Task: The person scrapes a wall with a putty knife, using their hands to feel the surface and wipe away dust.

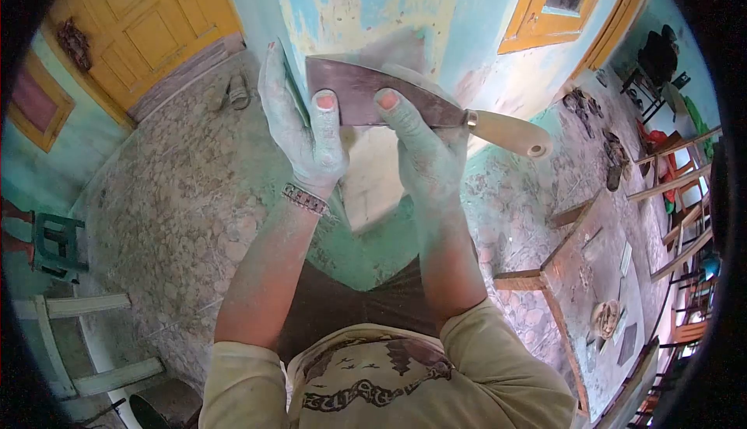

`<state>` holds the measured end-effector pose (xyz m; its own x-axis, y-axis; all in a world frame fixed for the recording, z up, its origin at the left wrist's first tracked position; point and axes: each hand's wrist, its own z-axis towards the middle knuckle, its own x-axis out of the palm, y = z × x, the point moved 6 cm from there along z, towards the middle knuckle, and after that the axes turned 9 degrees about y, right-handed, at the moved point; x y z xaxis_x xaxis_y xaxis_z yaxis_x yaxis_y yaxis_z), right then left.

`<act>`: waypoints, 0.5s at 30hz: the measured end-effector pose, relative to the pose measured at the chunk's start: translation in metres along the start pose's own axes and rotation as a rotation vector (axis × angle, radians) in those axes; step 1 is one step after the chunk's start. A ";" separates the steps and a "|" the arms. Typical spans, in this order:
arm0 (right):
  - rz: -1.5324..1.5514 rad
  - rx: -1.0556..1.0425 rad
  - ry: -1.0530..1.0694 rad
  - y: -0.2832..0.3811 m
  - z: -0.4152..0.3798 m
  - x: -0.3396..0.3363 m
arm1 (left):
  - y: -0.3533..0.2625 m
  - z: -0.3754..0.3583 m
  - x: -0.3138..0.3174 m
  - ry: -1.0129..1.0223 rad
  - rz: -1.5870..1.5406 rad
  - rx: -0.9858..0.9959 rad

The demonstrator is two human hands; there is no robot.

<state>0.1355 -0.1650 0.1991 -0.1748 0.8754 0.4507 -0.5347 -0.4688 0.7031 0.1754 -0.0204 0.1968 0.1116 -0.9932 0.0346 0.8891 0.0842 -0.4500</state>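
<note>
Partly behind both dusty hands (303, 129) (424, 153), scraper blade (358, 91), edge unclear.

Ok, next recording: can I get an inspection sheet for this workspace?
Surface: wall, blue-green paint patchy and worn.
Job's things: scraper with pale handle, blade flat against the wall.
Clutter: pair of shoes on the stone floor; wooden boards at right.
Hands: left hand and right hand both press the blade, coated in pale dust.
Cables: nothing seen.
Surroundings: yellow door, chair.
</note>
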 end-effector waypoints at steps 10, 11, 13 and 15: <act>-0.106 -0.023 0.042 0.016 0.012 -0.005 | -0.007 0.002 -0.002 0.023 0.190 0.065; -0.106 -0.031 0.032 0.016 0.014 -0.007 | -0.006 0.002 -0.002 0.014 0.181 0.065; -0.094 -0.030 0.057 0.014 0.014 0.006 | -0.007 0.003 -0.005 0.029 0.175 0.067; -0.084 -0.017 0.081 0.015 0.013 0.011 | -0.008 0.001 -0.003 0.025 0.190 0.071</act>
<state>0.1364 -0.1637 0.2216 -0.1948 0.9186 0.3437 -0.5645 -0.3916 0.7266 0.1684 -0.0178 0.2010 0.2697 -0.9606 -0.0670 0.8825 0.2744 -0.3820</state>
